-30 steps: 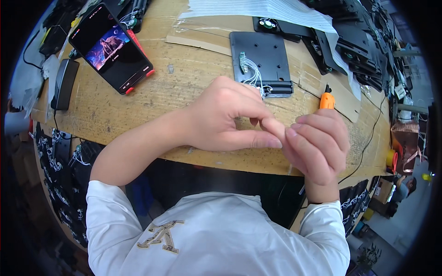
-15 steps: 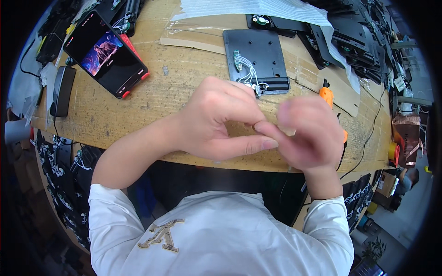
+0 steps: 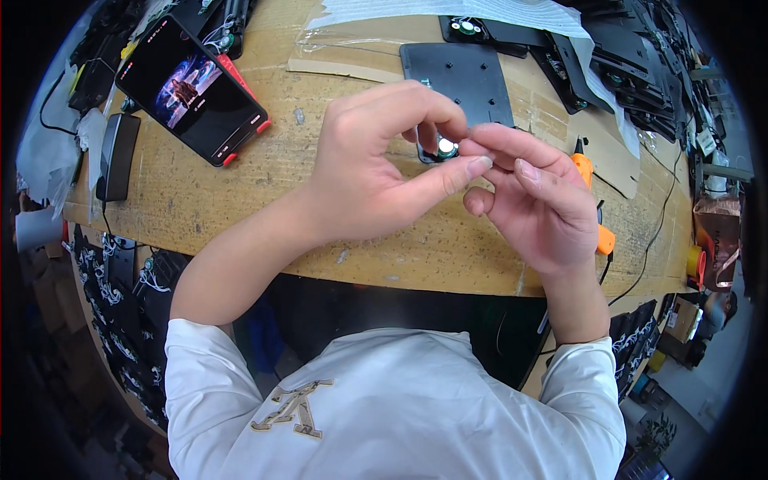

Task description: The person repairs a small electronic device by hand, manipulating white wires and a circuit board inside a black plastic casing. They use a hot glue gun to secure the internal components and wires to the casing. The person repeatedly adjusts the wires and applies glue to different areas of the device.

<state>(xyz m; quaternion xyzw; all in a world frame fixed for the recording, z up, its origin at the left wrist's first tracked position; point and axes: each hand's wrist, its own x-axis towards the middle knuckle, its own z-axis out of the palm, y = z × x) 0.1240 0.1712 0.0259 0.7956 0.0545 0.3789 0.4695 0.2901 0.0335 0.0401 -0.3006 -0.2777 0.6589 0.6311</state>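
Observation:
Above the table, my left hand (image 3: pixel 364 164) bends its fingers toward its thumb in a loose ring. My right hand (image 3: pixel 548 204) has its palm partly turned up, its thumb and fingers drawn together against the left fingertips. Whatever lies between the meeting fingertips is too small or too hidden to make out. Behind them rests a flat black plastic panel (image 3: pixel 472 72) with small pegs. A small round part (image 3: pixel 446 148) and the panel's near side are partly covered by my left hand.
A phone (image 3: pixel 188 92) leans on a red stand at the left, beside a black box-shaped device (image 3: pixel 118 156). At the right lies an orange glue gun (image 3: pixel 582 166) with its cable. Black panels (image 3: pixel 616 60) are heaped at the back right, near white foam sheeting (image 3: pixel 448 10).
Both hands have moved up and away from my body, now covering part of the black panel. The right hand has turned to show its palm and fingers, which were blurred before.

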